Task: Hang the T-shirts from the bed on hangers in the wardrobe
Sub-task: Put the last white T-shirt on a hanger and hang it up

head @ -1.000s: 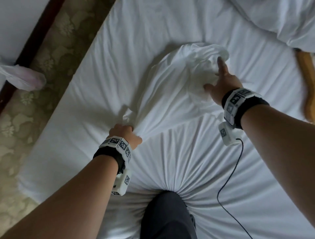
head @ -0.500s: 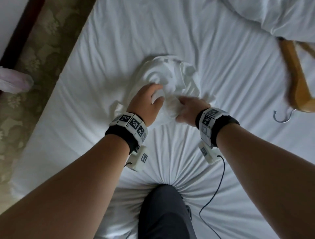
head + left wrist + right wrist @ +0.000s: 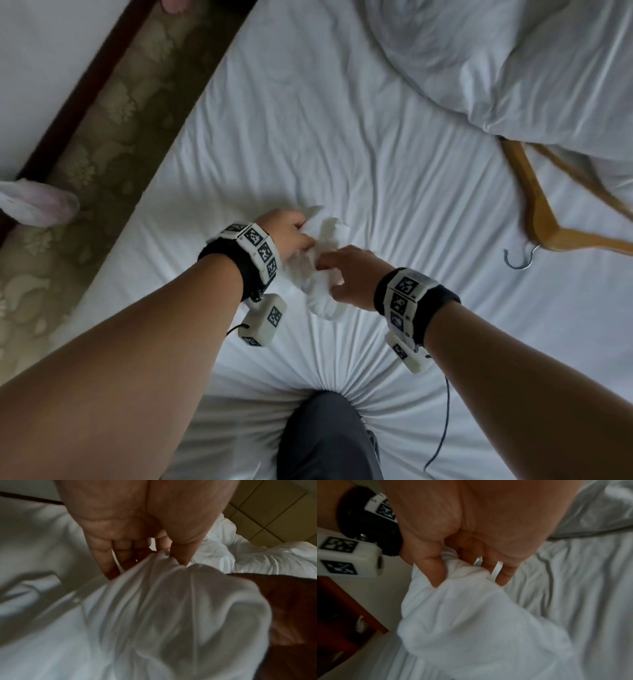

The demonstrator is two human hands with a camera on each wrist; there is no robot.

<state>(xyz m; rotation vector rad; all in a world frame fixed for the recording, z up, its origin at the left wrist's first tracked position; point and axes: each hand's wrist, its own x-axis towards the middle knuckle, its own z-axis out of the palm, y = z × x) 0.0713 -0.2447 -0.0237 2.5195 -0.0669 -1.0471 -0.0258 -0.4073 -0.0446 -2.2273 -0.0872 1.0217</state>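
Both my hands have come close together since a moment ago, and the white T-shirt (image 3: pixel 322 270) that lay spread out on the bed is now squashed into a small bunch between them. My left hand (image 3: pixel 289 233) has its fingers (image 3: pixel 106 561) curled into the top of the bunch and pinches the cloth. My right hand (image 3: pixel 349 274) has its fingers (image 3: pixel 436 569) curled into the lower side and holds the cloth too. From the wrist views I see folds of the T-shirt (image 3: pixel 171 615) hanging down under each hand (image 3: pixel 471 615). I think the bunch is lifted a little off the bed, but the picture is blurry, so I am not sure.

Under my hands is the bed (image 3: pixel 342 137) with its wrinkled white sheet. My knee (image 3: pixel 325 442) in dark trousers presses into the sheet near the bottom edge, and the sheet pulls into lines around it. A thin black cable (image 3: pixel 445 428) hangs from my right wrist.

Well off to the right lies a wooden hanger (image 3: pixel 541 219) with a metal hook (image 3: pixel 517 260), flat on the sheet. One end goes under a puffy white duvet (image 3: pixel 513 68) at the top right. To the left of the bed is a patterned carpet (image 3: pixel 113 137), with a pale pink thing (image 3: pixel 37 202) lying on it.
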